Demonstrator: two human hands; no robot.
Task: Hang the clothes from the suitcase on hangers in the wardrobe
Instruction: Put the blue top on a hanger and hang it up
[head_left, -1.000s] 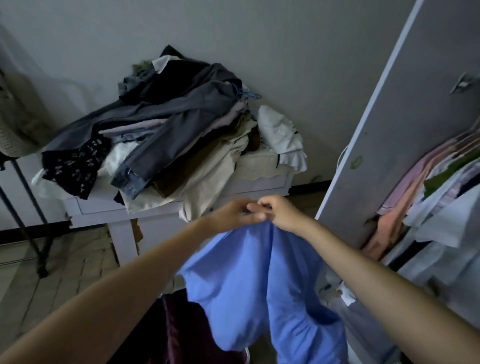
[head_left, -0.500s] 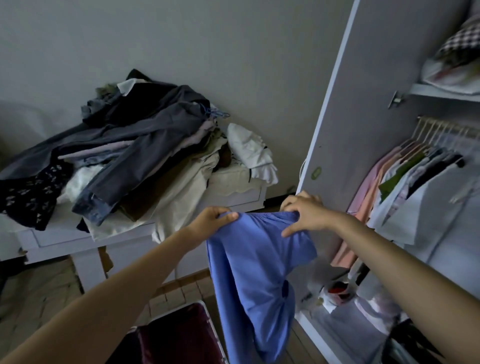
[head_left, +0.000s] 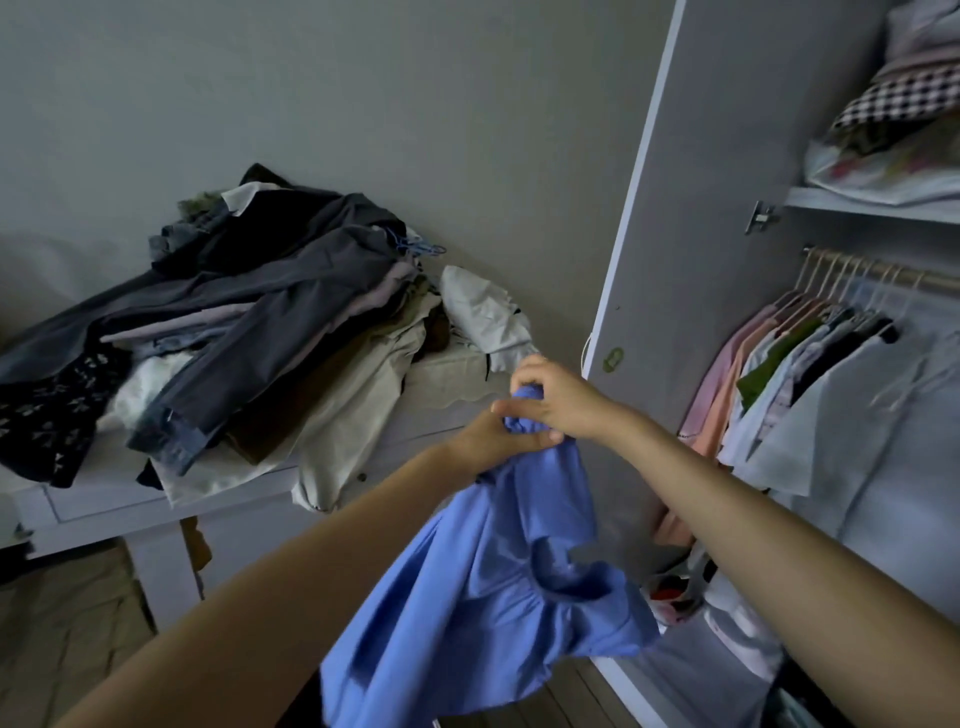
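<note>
Garment: while it hangs bunched, the blue garment (head_left: 483, 587) sits near centre, left of the wardrobe (head_left: 727, 208).
Left hand (head_left: 485, 441): fingers curled, gripping its top.
Right hand (head_left: 558, 400): fingers pinching same top.

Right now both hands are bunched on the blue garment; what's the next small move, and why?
Probably spread the hands apart to open the neckline. The left hand and right hand grip the blue garment at one gathered spot, no hanger is in either hand, and the hangers on the wardrobe rail already look occupied.
</note>
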